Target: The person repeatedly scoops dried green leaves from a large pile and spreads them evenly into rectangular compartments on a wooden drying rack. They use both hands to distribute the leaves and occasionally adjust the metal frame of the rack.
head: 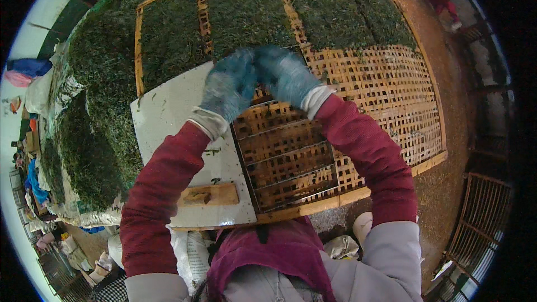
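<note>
My left hand (235,84) and my right hand (285,73) wear blue gloves with white cuffs and are blurred by motion. They meet at the near edge of a layer of dark green leaves (247,8) on a wooden-framed, woven slatted tray (377,100). Whether either hand holds leaves cannot be told. Below my hands lies a rectangular frame with thin crossbars (289,123), the tray's weave showing through it. A white board (168,121) with a wooden block (209,195) on it lies to the left, under my left forearm, with leaf bits scattered on it.
A large heap of green leaves (100,130) lies on sheeting to the left. Past the tray's right side is a brown floor (451,113), with a rusty barred rack (482,218) at the far right. White printed sacks (195,256) stand below the tray's near edge.
</note>
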